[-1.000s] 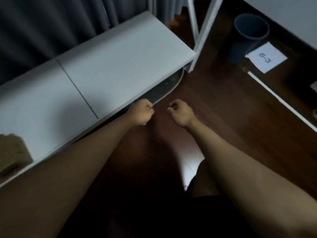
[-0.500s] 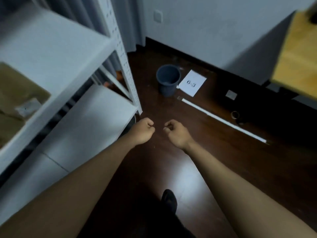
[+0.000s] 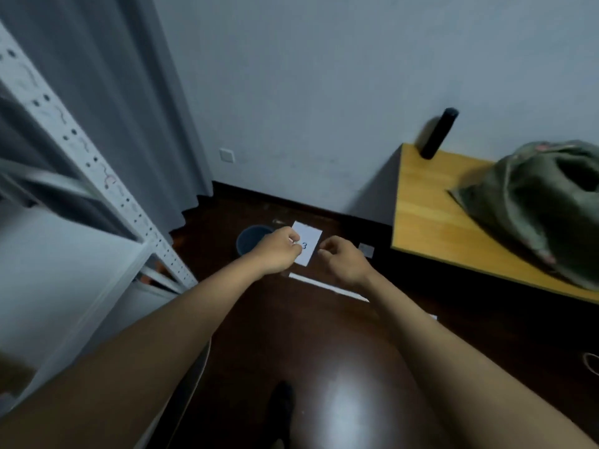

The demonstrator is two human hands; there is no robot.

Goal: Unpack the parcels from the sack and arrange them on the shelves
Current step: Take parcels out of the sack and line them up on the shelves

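Observation:
A green sack (image 3: 538, 202) lies slumped on a yellow wooden table (image 3: 434, 222) at the right, its mouth sagging open. The white metal shelf unit (image 3: 64, 264) stands at the left. A brown parcel (image 3: 13, 377) shows blurred at the shelf's lower left edge. My left hand (image 3: 280, 251) and my right hand (image 3: 342, 260) are held out in front of me over the dark floor, both curled into fists with nothing in them, well left of the sack.
A dark bucket (image 3: 251, 243) stands on the floor behind my left hand, next to a white paper sheet (image 3: 308, 241) with a number. A white strip (image 3: 327, 286) lies on the floor. A black cylinder (image 3: 437, 132) stands on the table's far corner. Grey curtain hangs at left.
My view has swung up and to the right, from the lower shelf to the wall and the table with the sack. Both fists stay side by side in front of me.

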